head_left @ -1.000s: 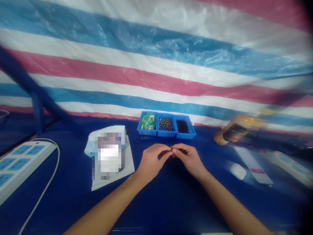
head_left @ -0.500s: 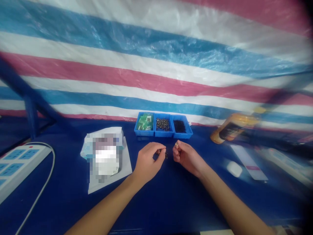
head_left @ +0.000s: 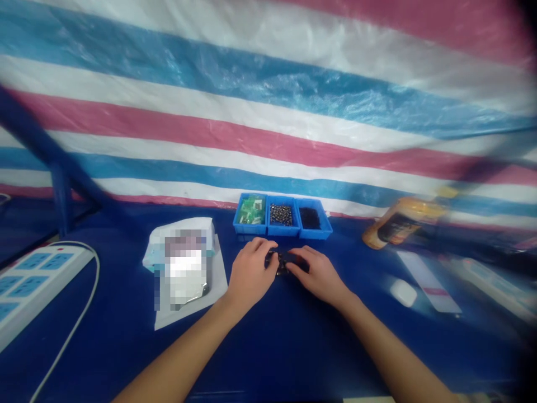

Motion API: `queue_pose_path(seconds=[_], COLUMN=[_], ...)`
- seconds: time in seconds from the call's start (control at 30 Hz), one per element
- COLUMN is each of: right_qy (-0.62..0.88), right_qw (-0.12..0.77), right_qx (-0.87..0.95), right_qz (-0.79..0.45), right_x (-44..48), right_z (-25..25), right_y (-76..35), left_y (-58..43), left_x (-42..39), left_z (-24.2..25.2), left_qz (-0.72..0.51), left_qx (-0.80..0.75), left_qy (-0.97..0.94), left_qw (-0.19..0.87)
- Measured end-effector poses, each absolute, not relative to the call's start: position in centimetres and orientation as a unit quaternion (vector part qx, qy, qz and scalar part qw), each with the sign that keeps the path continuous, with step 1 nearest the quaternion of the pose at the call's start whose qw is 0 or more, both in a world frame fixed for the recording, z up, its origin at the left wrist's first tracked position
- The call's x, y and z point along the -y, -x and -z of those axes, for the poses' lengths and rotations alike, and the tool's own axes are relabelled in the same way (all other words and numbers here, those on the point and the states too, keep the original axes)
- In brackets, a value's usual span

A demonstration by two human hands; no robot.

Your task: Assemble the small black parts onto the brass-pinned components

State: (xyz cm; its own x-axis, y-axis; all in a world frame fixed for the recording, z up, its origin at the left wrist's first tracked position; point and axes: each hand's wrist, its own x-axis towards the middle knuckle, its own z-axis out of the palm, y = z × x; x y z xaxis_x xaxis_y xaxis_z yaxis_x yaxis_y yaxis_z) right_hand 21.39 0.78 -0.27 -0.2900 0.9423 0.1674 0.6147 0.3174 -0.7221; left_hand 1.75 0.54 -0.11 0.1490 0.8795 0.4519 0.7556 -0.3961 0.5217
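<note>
My left hand (head_left: pixel 251 271) and my right hand (head_left: pixel 314 274) rest low on the blue table (head_left: pixel 268 347), fingertips meeting over a small cluster of dark little parts (head_left: pixel 280 262) lying between them. Both hands have curled fingers pinching at those parts; what each holds is too small to name. Just beyond the hands stand three small blue bins: one with green pieces (head_left: pixel 251 211), one with shiny metal bits (head_left: pixel 281 214), one with black bits (head_left: pixel 311 218).
A white packet on paper (head_left: pixel 184 268) lies left of my hands. A white power strip (head_left: pixel 29 277) with its cable sits at the far left. An orange bottle (head_left: pixel 403 224), a white mouse (head_left: pixel 403 292) and a white card (head_left: pixel 428 280) lie to the right. Striped plastic sheeting hangs behind.
The hands first touched fingertips, then drew apart with tiny parts pinched, and now have dropped forward onto the table over a cluster of dark parts near the bins.
</note>
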Motion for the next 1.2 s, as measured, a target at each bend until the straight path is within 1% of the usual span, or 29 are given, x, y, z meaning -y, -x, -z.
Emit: queue_pose_path(seconds=[0.03, 0.1, 0.17, 0.4, 0.77, 1.2], right_qy=[0.515, 0.51, 0.506, 0.517, 0.554, 0.542], right_qw=[0.265, 0.214, 0.196, 0.202, 0.199, 0.227], right_qx=[0.781, 0.81, 0.82, 0.814, 0.798, 0.791], right_qz=[-0.232, -0.195, -0.183, -0.169, -0.129, -0.171], right_x=[-0.7, -0.5, -0.5, -0.6, -0.5, -0.6], right_z=[0.3, 0.4, 0.6, 1.0, 1.3, 1.3], right_y=[-21.4, -21.3, -21.3, -21.2, -20.2, -20.5], left_y=[-1.7, -1.7, -1.8, -2.0, -1.8, -2.0], left_x=[-0.6, -0.5, -0.4, -0.2, -0.3, 0.0], left_z=[0.4, 0.9, 1.3, 1.5, 1.6, 1.5], left_qz=[-0.335, -0.297, -0.277, -0.283, -0.238, -0.248], left_qx=[-0.547, -0.551, -0.549, -0.544, -0.518, -0.519], left_qy=[-0.763, -0.778, -0.788, -0.79, -0.821, -0.817], left_qw=[0.074, 0.052, 0.039, 0.026, 0.022, 0.027])
